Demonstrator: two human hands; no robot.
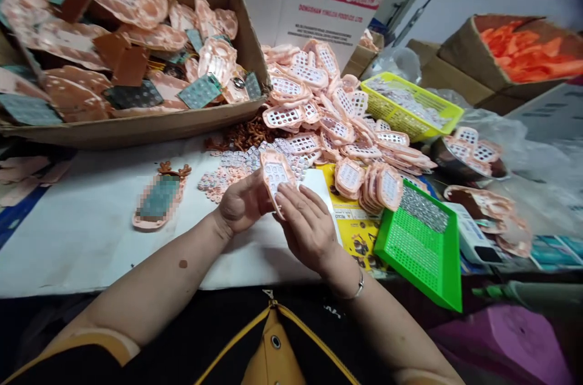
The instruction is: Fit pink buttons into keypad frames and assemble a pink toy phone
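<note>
My left hand grips a peach plastic shell with a white key grid, held upright above the white table sheet. My right hand lies against the shell's near face, its fingers pressed on the lower keys. Just behind the shell lies a spread of small translucent key pads. A heap of the same peach shells rises further back, and a short row of them stands on edge to the right.
A big cardboard box at back left holds peach shells and green circuit boards. One more assembled piece lies left on the sheet. A green tray sits at right, a yellow basket behind it, and a box of orange parts far right.
</note>
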